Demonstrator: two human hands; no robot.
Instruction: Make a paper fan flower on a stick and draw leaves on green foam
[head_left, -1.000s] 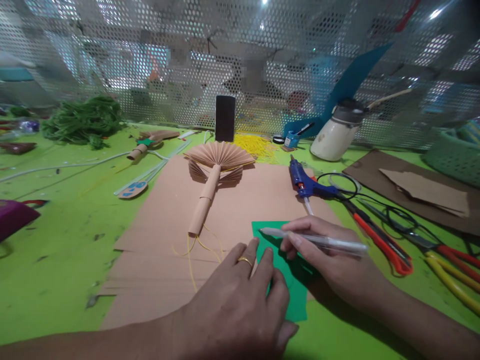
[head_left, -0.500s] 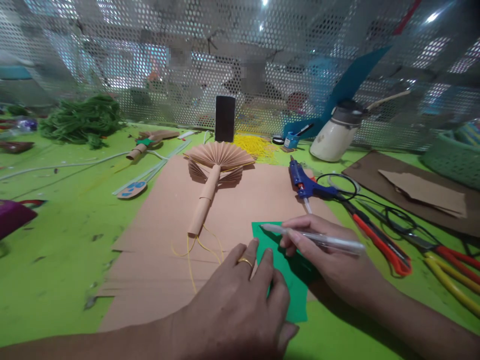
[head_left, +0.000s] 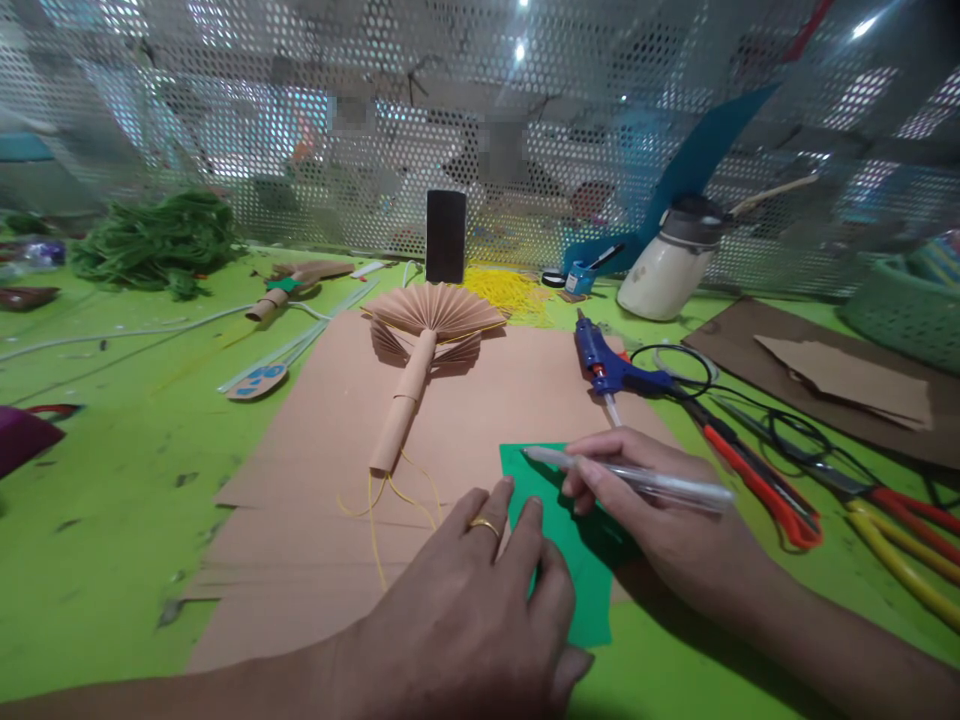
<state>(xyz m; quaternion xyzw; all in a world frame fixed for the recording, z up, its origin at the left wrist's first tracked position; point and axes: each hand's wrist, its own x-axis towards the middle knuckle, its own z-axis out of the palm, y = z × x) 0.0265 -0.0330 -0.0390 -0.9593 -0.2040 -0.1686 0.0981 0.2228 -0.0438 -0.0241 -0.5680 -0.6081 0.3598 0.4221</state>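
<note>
A pen (head_left: pixel 660 484) is gripped in my right hand (head_left: pixel 637 500), its tip at the upper left part of a green sheet of paper (head_left: pixel 589 570). My left hand (head_left: pixel 487 590), with a gold ring on one finger, lies over the sheet's left edge, its fingers spread and resting on it. Under the green sheet are large brown paper sheets (head_left: pixel 300 440). Beyond my left hand lies a folded brown paper fan (head_left: pixel 431 308) with a rolled paper handle (head_left: pixel 403 405) and thin yellow strings hanging from its end.
A blue glue gun (head_left: pixel 600 360), a red cutter knife (head_left: pixel 757 480) and scissors (head_left: pixel 892 530) lie on the right. At the back stand a phone (head_left: pixel 445 236), a small blue paint pot (head_left: pixel 580 279) and a cream jug (head_left: pixel 664 275). Green string (head_left: pixel 154 240) is heaped at the left.
The camera view has shifted slightly. The pen tip stays near the same spot on the green sheet, and both hands keep nearly the same pose.
</note>
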